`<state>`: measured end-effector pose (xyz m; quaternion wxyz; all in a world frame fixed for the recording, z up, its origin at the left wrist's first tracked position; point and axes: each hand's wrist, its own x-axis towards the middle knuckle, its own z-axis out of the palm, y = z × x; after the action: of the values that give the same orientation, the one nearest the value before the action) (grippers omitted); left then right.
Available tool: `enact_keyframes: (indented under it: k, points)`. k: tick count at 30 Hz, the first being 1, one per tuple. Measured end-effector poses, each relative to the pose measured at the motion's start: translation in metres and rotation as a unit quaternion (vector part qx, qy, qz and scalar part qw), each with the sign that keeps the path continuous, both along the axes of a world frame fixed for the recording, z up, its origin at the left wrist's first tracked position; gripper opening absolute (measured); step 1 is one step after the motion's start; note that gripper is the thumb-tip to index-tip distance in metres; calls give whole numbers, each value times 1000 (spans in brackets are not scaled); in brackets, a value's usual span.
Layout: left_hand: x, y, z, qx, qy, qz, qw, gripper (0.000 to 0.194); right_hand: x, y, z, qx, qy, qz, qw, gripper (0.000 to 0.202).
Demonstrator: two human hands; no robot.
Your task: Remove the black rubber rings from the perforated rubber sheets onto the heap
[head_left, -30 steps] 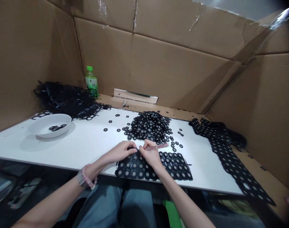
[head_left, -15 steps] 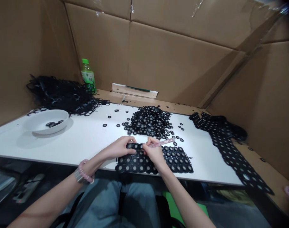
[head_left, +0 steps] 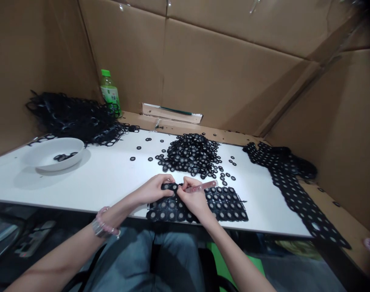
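A black sheet with rows of round, pale-centred pieces lies along the front edge of the white table. My left hand pinches the sheet's upper left part between thumb and fingers. Close beside it, my right hand is closed around a pinkish, pen-like tool, its fingertips at the sheet's upper edge. The tool's tip is hidden by the fingers. Just behind the hands rises a heap of black rings or discs, with loose ones scattered around it.
At the left stand a white bowl holding a few black pieces, a tangled black pile and a green-capped bottle. Long perforated black strips lie at the right. Cardboard walls surround the table.
My right hand has shifted slightly left with the tool, nearer my left hand. My left hand stays in about the same place. The view has tilted a little.
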<state>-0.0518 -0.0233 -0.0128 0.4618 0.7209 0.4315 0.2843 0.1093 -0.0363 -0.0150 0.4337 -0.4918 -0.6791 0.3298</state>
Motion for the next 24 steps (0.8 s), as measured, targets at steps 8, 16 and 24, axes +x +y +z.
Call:
enact_keyframes:
  k: [8, 16, 24]
  points:
    - [-5, -10, 15, 8, 54, -18, 998, 27, 4, 3, 0, -68, 89, -6, 994, 25]
    - [-2, -19, 27, -14, 160, -9, 987, 62, 9, 8, -4, -107, 199, -24, 974, 26]
    - [-4, -22, 15, 13, 144, -12, 989, 54, 6, -15, 2, -76, 99, 4, 992, 24]
